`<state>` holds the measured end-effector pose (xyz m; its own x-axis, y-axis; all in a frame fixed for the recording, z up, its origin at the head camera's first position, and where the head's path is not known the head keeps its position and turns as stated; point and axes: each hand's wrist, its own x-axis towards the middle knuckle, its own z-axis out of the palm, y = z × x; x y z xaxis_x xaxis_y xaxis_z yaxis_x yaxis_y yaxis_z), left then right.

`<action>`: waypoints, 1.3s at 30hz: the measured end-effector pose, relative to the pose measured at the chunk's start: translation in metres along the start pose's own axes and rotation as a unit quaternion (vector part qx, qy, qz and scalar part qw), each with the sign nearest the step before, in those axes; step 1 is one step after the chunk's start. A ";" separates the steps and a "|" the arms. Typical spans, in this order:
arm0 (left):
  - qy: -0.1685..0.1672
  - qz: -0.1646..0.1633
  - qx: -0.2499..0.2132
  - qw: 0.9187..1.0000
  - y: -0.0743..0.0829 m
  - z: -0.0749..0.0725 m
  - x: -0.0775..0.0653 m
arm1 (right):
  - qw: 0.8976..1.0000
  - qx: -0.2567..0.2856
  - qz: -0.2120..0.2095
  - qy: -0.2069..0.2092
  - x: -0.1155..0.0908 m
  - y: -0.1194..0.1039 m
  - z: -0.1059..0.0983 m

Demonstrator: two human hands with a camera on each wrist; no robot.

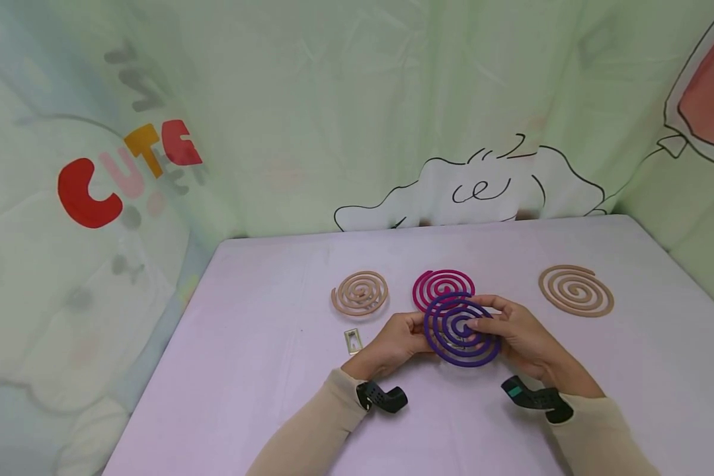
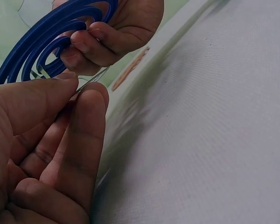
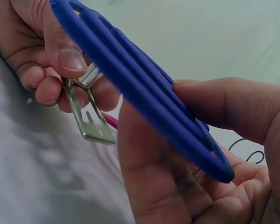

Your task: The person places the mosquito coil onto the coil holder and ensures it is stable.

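Before the worktop's (image 1: 238,370) far edge, the left hand (image 1: 393,344) pinched a stand (image 3: 95,132) just under the purple coil (image 3: 140,94) the right hand (image 1: 526,337) gripped.

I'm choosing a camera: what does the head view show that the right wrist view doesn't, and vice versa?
Head only: left tan coil, right tan coil, a loose metal stand on the table and colourful lettering.
Right wrist only: a clear look at the held metal stand.
Both: the left hand, the right hand, the purple coil it pinches, and some of the pink coil.
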<state>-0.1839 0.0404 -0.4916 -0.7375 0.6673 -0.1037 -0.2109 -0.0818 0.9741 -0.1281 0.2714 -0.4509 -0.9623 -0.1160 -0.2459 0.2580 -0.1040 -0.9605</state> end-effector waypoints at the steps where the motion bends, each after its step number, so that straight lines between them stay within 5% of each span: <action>1: 0.000 0.000 0.004 1.000 0.000 0.000 0.000 | 1.000 0.005 -0.001 -0.001 0.000 0.000 0.001; 29: 0.025 0.021 0.035 0.999 0.004 0.002 -0.002 | 0.999 0.039 -0.004 -0.009 -0.002 -0.001 0.014; 39: 0.046 0.053 0.108 0.992 0.002 0.002 -0.001 | 0.999 0.047 -0.006 -0.014 -0.002 -0.001 0.018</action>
<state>-0.1829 0.0409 -0.4890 -0.8052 0.5929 -0.0069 0.0059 0.0196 0.9998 -0.1248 0.2537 -0.4466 -0.9631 -0.1420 -0.2286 0.2538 -0.1972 -0.9469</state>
